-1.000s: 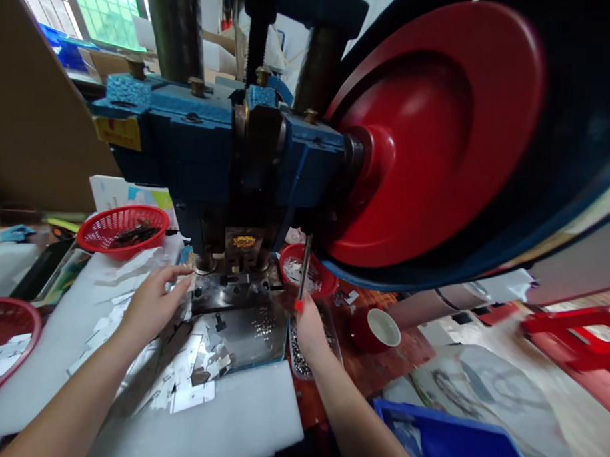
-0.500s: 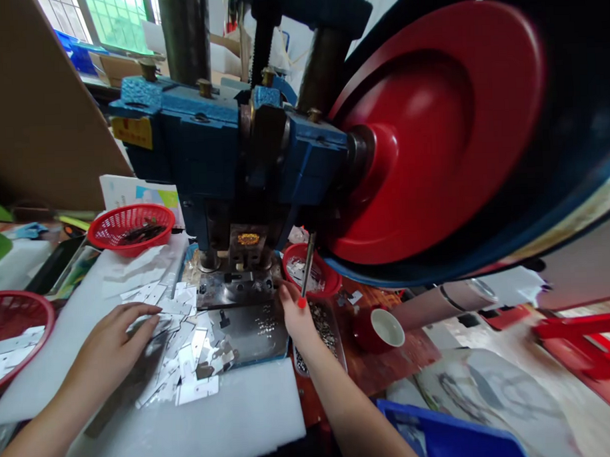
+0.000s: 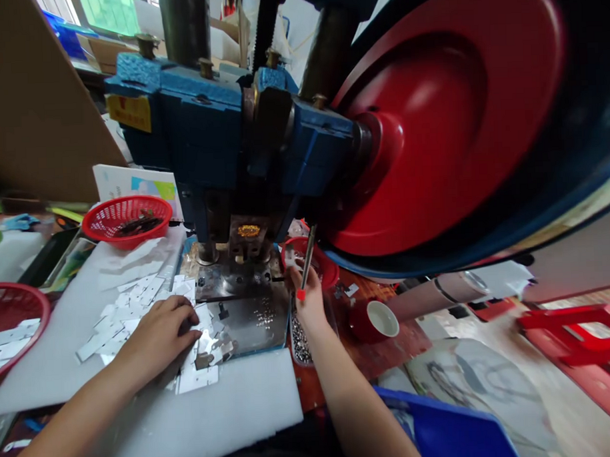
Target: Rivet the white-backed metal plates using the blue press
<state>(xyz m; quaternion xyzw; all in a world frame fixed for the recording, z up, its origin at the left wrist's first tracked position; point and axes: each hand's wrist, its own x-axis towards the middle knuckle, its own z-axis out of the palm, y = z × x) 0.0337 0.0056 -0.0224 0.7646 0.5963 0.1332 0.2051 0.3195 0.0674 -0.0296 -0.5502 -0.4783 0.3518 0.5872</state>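
My left hand (image 3: pixel 161 330) rests over a pile of flat silvery metal plates (image 3: pixel 137 297), fingers bent and thumb held apart; nothing shows between them. My right hand (image 3: pixel 310 301) is just right of the press's die (image 3: pixel 231 281), at the near rim of a red basket (image 3: pixel 328 271). A small pale metal plate (image 3: pixel 291 255) shows at its fingertips, which are partly hidden by a rod lever with a red tip (image 3: pixel 300 294). On the steel plate (image 3: pixel 248 330) before the die lie several tiny shiny bits (image 3: pixel 264 313).
The blue press (image 3: pixel 202 145) with its big red flywheel (image 3: pixel 432 137) fills the upper middle. A clear box of small metal parts (image 3: pixel 301 342) lies under my right forearm. A red cup (image 3: pixel 373 321) stands to the right. Red baskets (image 3: pixel 127 221) are on the left. White foam (image 3: pixel 241 404) lies in front.
My left hand has moved right, onto the plates nearer the die. My right hand has shifted from the die's right side to the basket, a small plate at its fingertips. The view has tilted slightly.
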